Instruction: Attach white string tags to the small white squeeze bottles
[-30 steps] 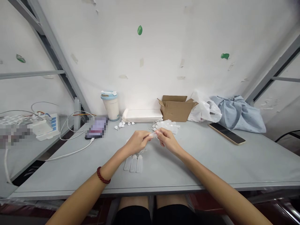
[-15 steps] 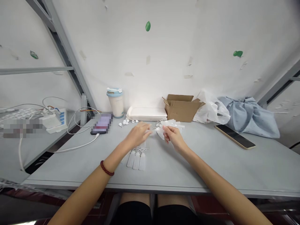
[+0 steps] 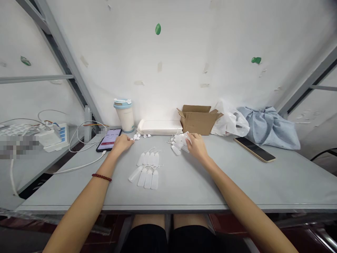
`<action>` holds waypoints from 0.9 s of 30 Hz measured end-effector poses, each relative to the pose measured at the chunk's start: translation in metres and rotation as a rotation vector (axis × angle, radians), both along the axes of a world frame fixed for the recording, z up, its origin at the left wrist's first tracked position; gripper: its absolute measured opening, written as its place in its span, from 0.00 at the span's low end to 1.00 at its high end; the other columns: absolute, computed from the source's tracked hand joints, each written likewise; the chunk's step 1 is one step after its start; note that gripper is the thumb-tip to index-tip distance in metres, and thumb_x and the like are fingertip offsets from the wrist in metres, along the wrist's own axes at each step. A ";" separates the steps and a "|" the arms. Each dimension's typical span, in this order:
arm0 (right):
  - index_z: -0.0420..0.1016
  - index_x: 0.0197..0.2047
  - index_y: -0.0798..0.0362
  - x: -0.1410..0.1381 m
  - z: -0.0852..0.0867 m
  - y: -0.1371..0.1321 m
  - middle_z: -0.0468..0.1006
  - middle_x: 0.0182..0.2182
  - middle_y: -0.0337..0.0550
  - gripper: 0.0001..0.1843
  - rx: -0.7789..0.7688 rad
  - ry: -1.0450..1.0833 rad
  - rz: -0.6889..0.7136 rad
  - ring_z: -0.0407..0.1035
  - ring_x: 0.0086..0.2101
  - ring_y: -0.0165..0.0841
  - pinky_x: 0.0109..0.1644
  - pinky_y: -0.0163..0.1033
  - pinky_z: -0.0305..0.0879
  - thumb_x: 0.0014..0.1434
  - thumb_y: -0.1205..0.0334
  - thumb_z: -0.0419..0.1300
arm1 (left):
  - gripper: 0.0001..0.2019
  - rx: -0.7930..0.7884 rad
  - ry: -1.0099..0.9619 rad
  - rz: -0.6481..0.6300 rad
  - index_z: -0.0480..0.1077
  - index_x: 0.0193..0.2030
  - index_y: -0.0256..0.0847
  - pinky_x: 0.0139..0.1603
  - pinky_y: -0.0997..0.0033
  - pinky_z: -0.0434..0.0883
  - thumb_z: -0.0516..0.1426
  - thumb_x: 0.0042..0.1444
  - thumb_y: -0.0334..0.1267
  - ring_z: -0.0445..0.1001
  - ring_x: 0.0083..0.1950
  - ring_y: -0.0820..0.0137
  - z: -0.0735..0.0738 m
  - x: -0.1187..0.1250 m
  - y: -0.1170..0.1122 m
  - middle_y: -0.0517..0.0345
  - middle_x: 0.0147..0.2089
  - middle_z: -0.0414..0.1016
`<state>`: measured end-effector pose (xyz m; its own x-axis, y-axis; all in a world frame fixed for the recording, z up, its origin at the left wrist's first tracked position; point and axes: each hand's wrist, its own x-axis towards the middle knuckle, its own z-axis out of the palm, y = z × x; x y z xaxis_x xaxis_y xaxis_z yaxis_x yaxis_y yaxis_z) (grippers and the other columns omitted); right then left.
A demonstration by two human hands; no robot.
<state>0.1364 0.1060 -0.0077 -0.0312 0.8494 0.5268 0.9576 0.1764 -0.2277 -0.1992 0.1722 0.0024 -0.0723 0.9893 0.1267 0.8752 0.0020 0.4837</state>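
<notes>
My left hand [image 3: 122, 143] is at the back left of the table, its fingers drawn together at a cluster of small white caps [image 3: 137, 136]; one white cap shows right at the fingertips. My right hand [image 3: 197, 146] is curled at the right side of a heap of translucent white flat tubes [image 3: 176, 149] with loops, its fingers closed on one tube [image 3: 187, 136]. Between the hands and nearer to me, several such tubes lie in two rows: a back row [image 3: 149, 159] and a front row [image 3: 148, 179]. The leftmost front tube [image 3: 135, 174] lies slanted, without a visible loop.
Behind stand a blue-lidded cup [image 3: 125, 117], a stack of white sheets or trays [image 3: 162, 127], an open cardboard box [image 3: 197, 123], a white plastic bag [image 3: 229, 121] and a blue cloth bundle [image 3: 271, 128]. A cabled phone [image 3: 107, 140] lies left, another phone [image 3: 255, 149] right.
My left hand has moved left, from near the heap to the white caps, uncovering the tube rows. My right hand stays by the heap. The view has shifted slightly right.
</notes>
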 end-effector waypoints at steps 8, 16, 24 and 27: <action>0.71 0.49 0.59 -0.001 -0.005 0.001 0.72 0.42 0.56 0.17 -0.018 0.064 -0.019 0.65 0.42 0.44 0.43 0.44 0.62 0.59 0.68 0.48 | 0.06 -0.014 0.158 -0.015 0.71 0.25 0.38 0.39 0.65 0.67 0.54 0.46 0.35 0.74 0.39 0.55 0.000 0.015 -0.007 0.47 0.31 0.77; 0.69 0.46 0.59 -0.015 0.000 -0.012 0.70 0.40 0.56 0.14 0.234 0.121 0.124 0.62 0.41 0.43 0.45 0.48 0.62 0.59 0.65 0.49 | 0.17 -0.006 0.152 -0.025 0.71 0.43 0.35 0.42 0.68 0.67 0.55 0.46 0.35 0.74 0.41 0.59 -0.001 0.018 -0.007 0.49 0.37 0.77; 0.68 0.42 0.54 -0.062 0.025 -0.066 0.67 0.20 0.34 0.09 -0.469 0.381 0.743 0.59 0.21 0.27 0.27 0.32 0.56 0.60 0.61 0.51 | 0.14 0.000 0.160 -0.117 0.72 0.41 0.36 0.41 0.67 0.66 0.52 0.48 0.35 0.74 0.40 0.59 0.001 0.025 -0.013 0.50 0.35 0.76; 0.69 0.45 0.54 -0.071 0.025 -0.079 0.66 0.20 0.33 0.11 -0.609 0.316 0.944 0.59 0.21 0.25 0.27 0.30 0.56 0.60 0.62 0.53 | 0.13 -0.008 0.163 -0.130 0.72 0.40 0.36 0.39 0.68 0.66 0.52 0.47 0.34 0.74 0.39 0.59 0.002 0.027 -0.016 0.49 0.34 0.76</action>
